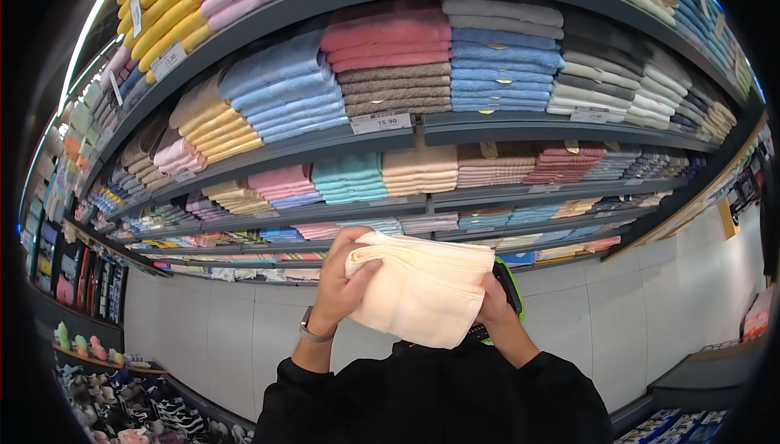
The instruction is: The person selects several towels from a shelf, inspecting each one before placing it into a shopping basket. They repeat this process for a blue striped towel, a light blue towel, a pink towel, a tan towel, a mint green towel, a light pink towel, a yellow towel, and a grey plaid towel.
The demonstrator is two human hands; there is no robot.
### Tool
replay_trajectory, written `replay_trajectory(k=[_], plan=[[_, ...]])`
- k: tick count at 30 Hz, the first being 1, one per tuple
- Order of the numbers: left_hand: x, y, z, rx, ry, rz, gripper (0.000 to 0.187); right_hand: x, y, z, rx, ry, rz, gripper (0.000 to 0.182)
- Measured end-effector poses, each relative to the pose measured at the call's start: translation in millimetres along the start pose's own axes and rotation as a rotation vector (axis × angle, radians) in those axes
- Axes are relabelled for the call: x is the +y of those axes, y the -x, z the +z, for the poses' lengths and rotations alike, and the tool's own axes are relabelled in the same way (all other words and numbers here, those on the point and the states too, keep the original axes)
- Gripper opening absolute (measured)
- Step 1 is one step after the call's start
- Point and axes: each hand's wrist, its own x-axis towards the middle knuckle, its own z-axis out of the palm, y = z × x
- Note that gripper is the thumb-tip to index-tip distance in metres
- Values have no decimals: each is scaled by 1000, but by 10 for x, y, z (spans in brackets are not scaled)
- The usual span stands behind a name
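Note:
A folded cream towel (pixel 422 285) is held up in front of my body, above the floor. My left hand (pixel 345 277) grips its left end, with the thumb on the near face and the fingers behind. At the right edge, my right hand (pixel 494 299) is closed on the towel, its fingers partly hidden behind the cloth. Several folded layers show along the top and right side. Beyond the towel stand shelves of folded towels, the nearest being a peach stack (pixel 420 172) and a turquoise stack (pixel 348 177).
A dark shelf (pixel 520 129) carries blue towels (pixel 504 70) and red towels (pixel 390 42), with a price tag (pixel 382 123) on its edge. Partly behind my right hand is a green-and-black object (pixel 512 285). Display bins (pixel 122 403) stand at lower left, above the tiled floor (pixel 561 314).

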Motion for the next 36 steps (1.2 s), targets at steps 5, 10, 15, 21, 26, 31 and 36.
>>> replay_trajectory(k=[5,10,15,21,26,31,36], plan=[[8,30,156,93,-61,-72,13,-43,-136,47,198,15,-73,73],[-160,35,247,101,-161,-218,21,162,-202,-32,232,-375,-9,71],[-126,-32,298,163,-801,61,35,190,-211,55,390,-320,30,71],[102,-91,331,-325,-673,245,32,144,-216,209,314,-278,99,70],[-63,-92,323,-389,-630,263,21,235,-109,18,299,-145,117,67],[-135,-169,424,-191,-612,311,18,267,-51,-12,362,-29,195,58],[-230,-142,441,-326,-668,304,17,185,-87,-14,300,-180,136,52]])
